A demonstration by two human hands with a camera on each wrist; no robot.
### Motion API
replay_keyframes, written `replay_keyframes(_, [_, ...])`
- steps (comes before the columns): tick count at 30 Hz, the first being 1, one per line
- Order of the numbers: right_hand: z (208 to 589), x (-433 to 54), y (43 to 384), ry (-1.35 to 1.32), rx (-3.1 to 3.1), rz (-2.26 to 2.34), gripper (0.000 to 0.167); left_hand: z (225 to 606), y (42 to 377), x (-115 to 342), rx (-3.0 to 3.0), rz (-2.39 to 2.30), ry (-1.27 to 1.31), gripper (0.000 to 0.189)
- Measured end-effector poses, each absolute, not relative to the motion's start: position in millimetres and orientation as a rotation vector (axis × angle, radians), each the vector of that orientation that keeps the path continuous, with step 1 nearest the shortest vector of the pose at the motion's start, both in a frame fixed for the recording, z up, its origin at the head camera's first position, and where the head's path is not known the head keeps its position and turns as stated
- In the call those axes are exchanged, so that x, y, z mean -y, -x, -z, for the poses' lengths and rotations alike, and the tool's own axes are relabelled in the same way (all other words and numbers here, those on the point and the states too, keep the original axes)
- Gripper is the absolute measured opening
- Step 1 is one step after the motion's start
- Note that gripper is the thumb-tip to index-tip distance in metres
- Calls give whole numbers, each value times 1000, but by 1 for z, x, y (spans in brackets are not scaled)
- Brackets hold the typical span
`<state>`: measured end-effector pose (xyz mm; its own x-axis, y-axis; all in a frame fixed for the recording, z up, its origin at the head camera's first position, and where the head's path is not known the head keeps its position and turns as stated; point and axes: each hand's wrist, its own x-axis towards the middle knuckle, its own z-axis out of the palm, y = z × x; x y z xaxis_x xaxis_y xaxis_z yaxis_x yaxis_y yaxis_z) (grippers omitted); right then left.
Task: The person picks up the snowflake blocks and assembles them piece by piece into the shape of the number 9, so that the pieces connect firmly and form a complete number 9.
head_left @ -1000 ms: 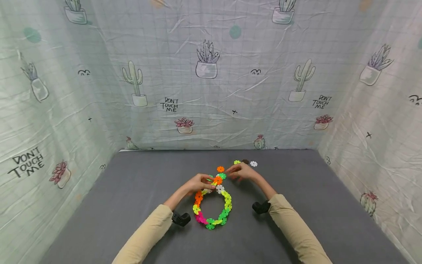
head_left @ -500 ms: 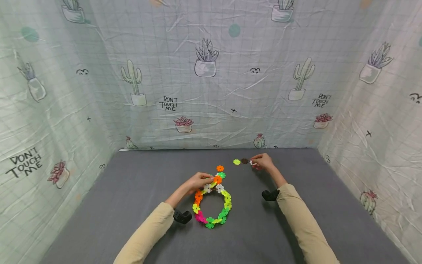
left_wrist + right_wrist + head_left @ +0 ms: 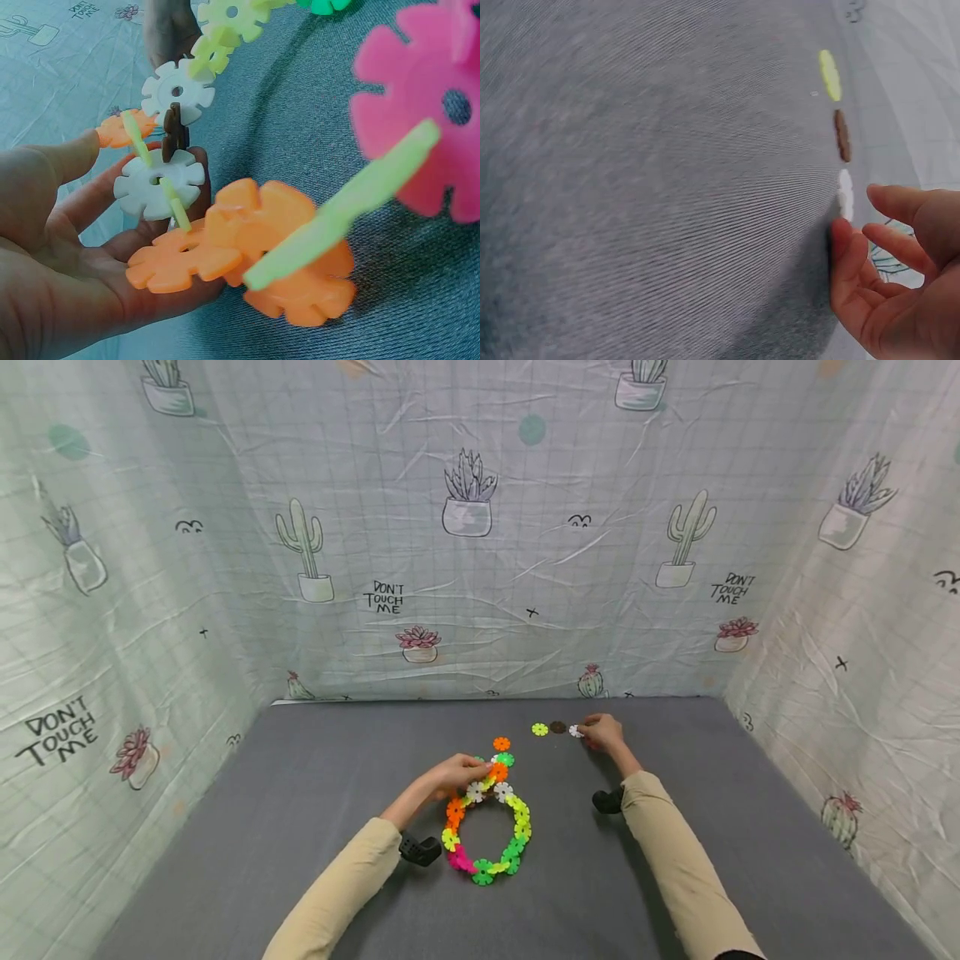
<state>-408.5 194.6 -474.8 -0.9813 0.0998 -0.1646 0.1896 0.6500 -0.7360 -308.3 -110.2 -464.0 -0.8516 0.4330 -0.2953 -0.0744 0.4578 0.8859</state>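
A ring of interlocking flower discs [image 3: 522,812] lies on the grey table, in orange, yellow, green, pink and white. At its top my left hand [image 3: 456,772] pinches an orange flower disc [image 3: 124,129] between thumb and fingers. A brown disc [image 3: 176,133] links two white ones there. My right hand [image 3: 604,733] is at a loose white flower disc [image 3: 575,731] at the back right. In the right wrist view a fingertip touches that disc's near end, while the thumb stands apart from it.
A brown disc [image 3: 558,727] and a yellow disc [image 3: 540,729] lie left of the white one. Another orange disc [image 3: 502,743] lies behind the green disc [image 3: 506,760] near the ring's top. A patterned curtain [image 3: 480,610] surrounds the table's back and sides.
My right hand moved from beside the ring's top to the white disc at the back right. That disc looked tilted half a second ago and lies flatter now. My left hand kept its hold.
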Motion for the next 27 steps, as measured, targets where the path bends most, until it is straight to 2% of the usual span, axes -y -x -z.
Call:
replay_keyframes(1, [483,-196,413,-204,-2775,1206,45,464,308,110,-2223,-1377,-302,38])
replay_keyframes(6, [569,-224,484,7,-2967,984,65,463,309,109,-2206,-1339,-325,36])
replay_keyframes(8, [577,-226,492,17,-2996,886,68,464,309,109,-2194,-1332,-330,38])
replay_keyframes(10, [552,-214,470,-12,-2991,829,58,464,309,108,-2187,-1329,-333,40])
replay_keyframes(13, [496,-191,415,-52,-2961,795,41,464,308,108,-2189,-1325,-314,39])
replay_keyframes(17, [447,-174,362,-18,-2943,888,31,464,306,107,-2184,-1322,-278,41])
replay_keyframes(19, [446,-176,361,14,-2913,957,29,464,305,107,-2179,-1327,-261,43])
replay_keyframes(24, [480,-188,398,97,-2811,1108,21,463,307,108,-2164,-1361,-203,40])
replay_keyframes(27, [465,-177,385,160,-2677,1179,24,463,308,109,-2157,-1359,-224,41])
